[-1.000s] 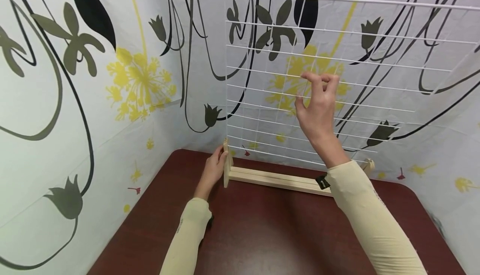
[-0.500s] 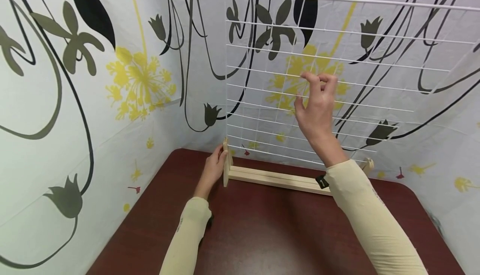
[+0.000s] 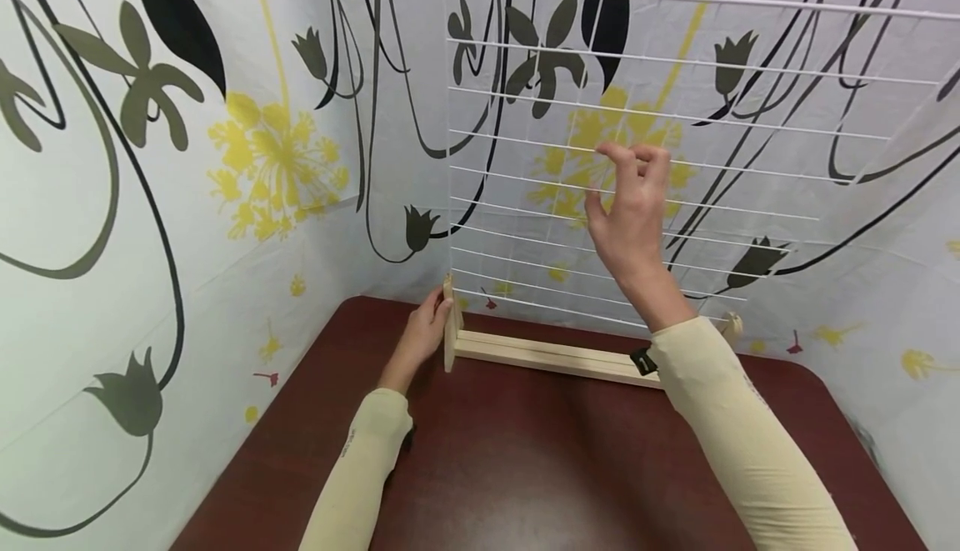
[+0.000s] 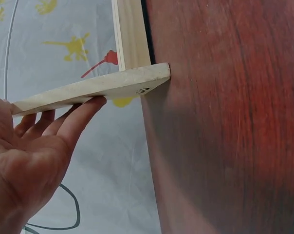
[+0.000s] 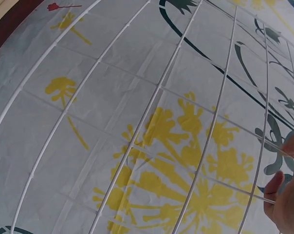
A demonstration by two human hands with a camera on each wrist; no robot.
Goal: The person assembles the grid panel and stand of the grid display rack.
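Observation:
A white wire grid panel (image 3: 525, 134) stands upright in a pale wooden base (image 3: 547, 355) with end boards. My left hand (image 3: 422, 336) holds the base's left end board (image 3: 450, 326); in the left wrist view, the fingertips touch the outer face of that board (image 4: 98, 85) and the thumb is by its edge. Higher up, my right hand (image 3: 633, 217) grips the grid's wires near the middle, its fingers bent and thumb apart. The right wrist view shows that hand (image 5: 288, 195) at the right edge, fingertips at the wires (image 5: 205, 141). My right forearm hides part of the base's right end.
The base stands near the back edge of a dark red wooden table (image 3: 480, 459). Patterned sheets (image 3: 300, 159) with flowers and leaves hang close behind and to the left. A pale wooden end piece (image 3: 732, 328) shows at the base's right end.
Both hands keep their places on the grid and the end board. The whole head view has shifted slightly to the left, and my left forearm has moved a little left.

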